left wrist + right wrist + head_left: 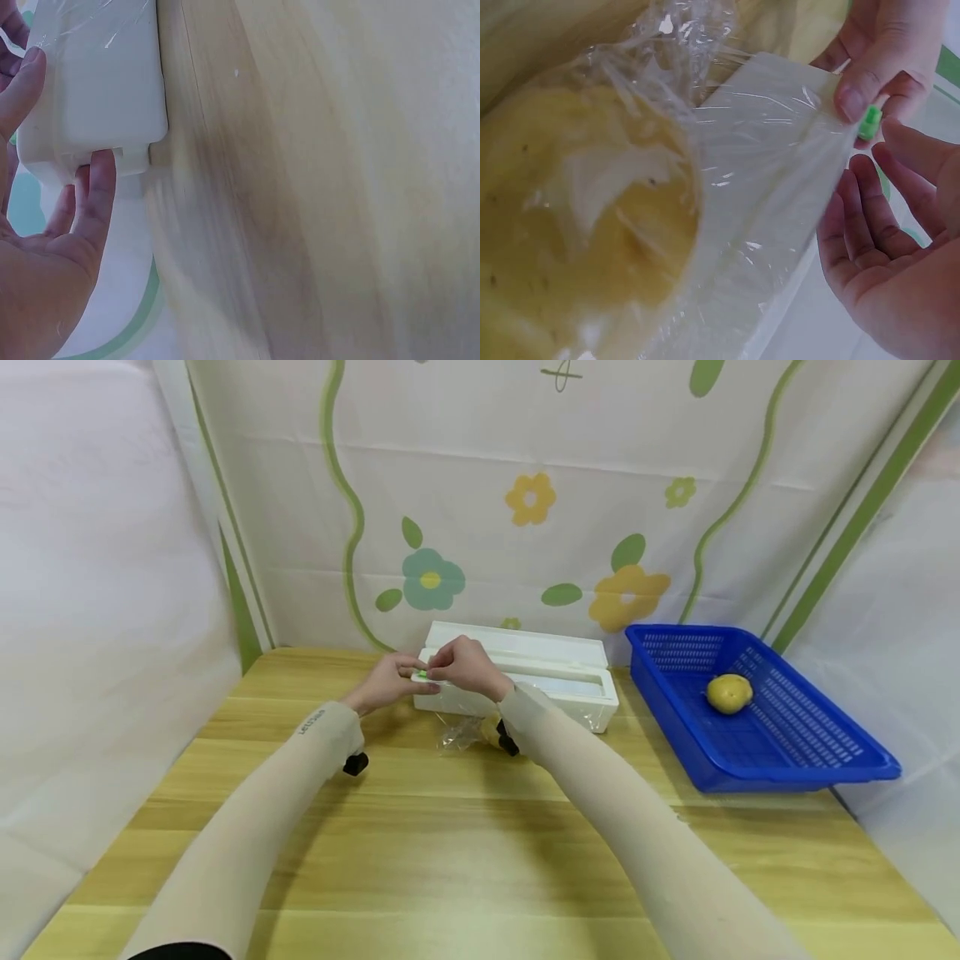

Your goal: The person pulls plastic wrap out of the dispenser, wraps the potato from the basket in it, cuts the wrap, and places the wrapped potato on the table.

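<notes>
Wood-grain tabletop [450, 860], three items on it, all toward the far side.
Pale yellow-brown, plank pattern running left-right, light glare on the near middle. Long white box [581, 707] at far edge, lid tipped up at the back. Yellow produce under clear film [459, 737] just in front of the box. Blue perforated basket [795, 772] at right, near corner seemingly past the table's right edge.

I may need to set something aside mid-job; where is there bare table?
The widest free patch is the table between the left sleeve and right sleeve, in front of the white box and wrapped potato. The blue basket has bare floor around its loose potato. Crowded: the box's left end, where left hand and right hand nearly meet.
</notes>
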